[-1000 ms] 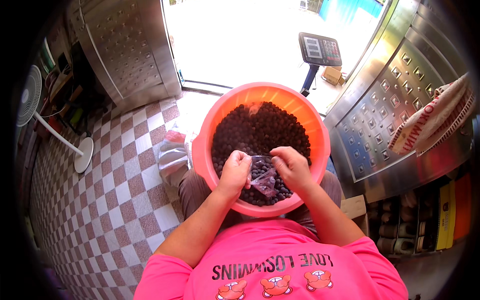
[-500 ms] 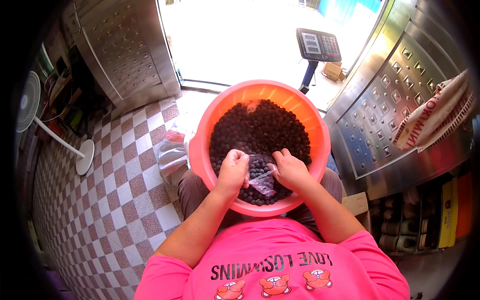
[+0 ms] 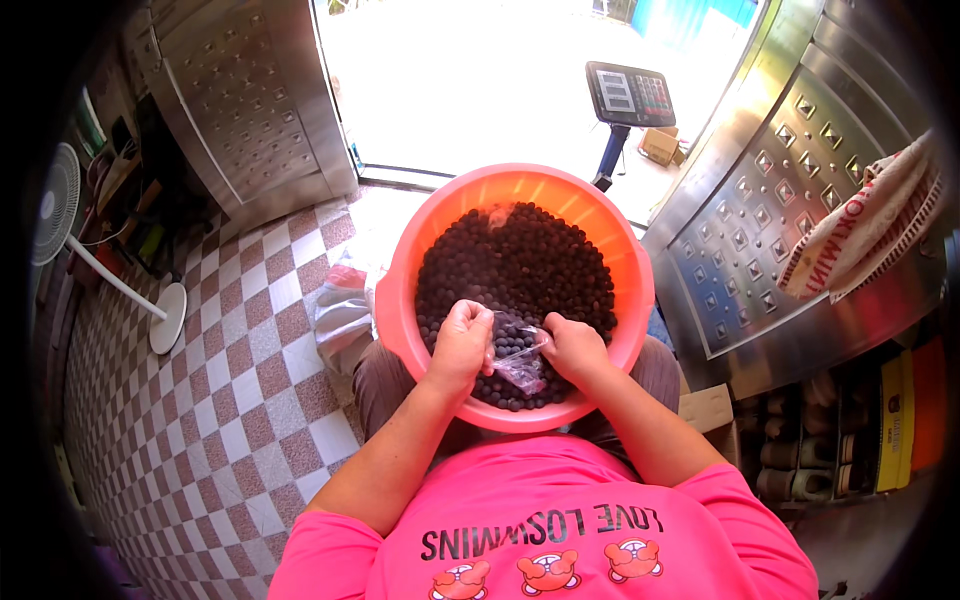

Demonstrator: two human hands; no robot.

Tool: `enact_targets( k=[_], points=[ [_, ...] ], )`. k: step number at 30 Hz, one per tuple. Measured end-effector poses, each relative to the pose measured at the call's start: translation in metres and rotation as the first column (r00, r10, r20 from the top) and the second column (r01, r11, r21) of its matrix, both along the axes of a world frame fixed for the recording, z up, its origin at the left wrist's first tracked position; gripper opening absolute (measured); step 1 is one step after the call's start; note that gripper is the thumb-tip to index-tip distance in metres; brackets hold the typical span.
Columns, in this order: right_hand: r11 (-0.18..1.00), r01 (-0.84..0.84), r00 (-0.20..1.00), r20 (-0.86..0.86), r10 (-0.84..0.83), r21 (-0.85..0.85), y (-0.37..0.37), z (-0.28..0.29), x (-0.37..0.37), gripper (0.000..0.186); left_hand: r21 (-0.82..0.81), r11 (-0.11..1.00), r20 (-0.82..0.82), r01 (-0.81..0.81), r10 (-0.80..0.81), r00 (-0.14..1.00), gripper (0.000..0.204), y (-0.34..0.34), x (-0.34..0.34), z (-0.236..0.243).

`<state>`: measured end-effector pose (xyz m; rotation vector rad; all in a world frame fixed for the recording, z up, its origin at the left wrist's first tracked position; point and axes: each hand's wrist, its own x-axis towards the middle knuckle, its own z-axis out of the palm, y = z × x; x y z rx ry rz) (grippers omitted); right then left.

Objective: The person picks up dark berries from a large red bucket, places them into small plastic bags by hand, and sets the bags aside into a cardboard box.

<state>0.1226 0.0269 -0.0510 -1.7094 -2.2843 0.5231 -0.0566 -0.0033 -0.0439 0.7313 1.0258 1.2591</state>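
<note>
A white fan (image 3: 57, 205) stands on the checkered floor (image 3: 222, 370). Your left hand (image 3: 461, 342) and right hand (image 3: 574, 345), fingertips closed, pinch a clear bag (image 3: 519, 371) over dark balls (image 3: 540, 265) in the pink tub (image 3: 394, 300); a scale (image 3: 631, 94) and metal door (image 3: 735, 215) stand farther right.

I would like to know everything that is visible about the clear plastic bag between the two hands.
The clear plastic bag looks thin, soft and shiny; it is crumpled, with a pinkish-purple tint in its lower part. It hangs between the grip of the left hand and that of the right hand, over the near part of the dark round berries in the pink-orange basin. Whether it touches or contains berries cannot be told, as some show through it.
</note>
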Motion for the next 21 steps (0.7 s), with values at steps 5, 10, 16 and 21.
enact_targets(
  k=[5, 10, 16, 21],
  points=[
    [0.922, 0.109, 0.756, -0.571, -0.320, -0.372, 0.021, -0.004, 0.018, 0.025, 0.020, 1.000, -0.008, 0.020, -0.020, 1.000, 0.009, 0.000, 0.000, 0.002],
    [0.631, -0.313, 0.263, -0.703, -0.661, -0.710, 0.030, 0.030, 0.017, 0.019, 0.017, 0.999, -0.022, 0.037, -0.036, 0.999, 0.010, 0.000, 0.000, 0.000],
    [0.529, -0.401, 0.320, -0.656, -0.684, -0.748, 0.015, 0.046, -0.027, 0.011, 0.000, 0.999, -0.043, 0.042, -0.042, 0.998, 0.010, 0.000, 0.000, -0.001],
    [0.675, -0.449, 0.190, -0.800, -0.568, -0.586, 0.009, 0.039, -0.035, 0.010, -0.014, 0.999, -0.059, 0.045, -0.046, 0.997, 0.010, 0.000, 0.000, 0.002]
  ],
)
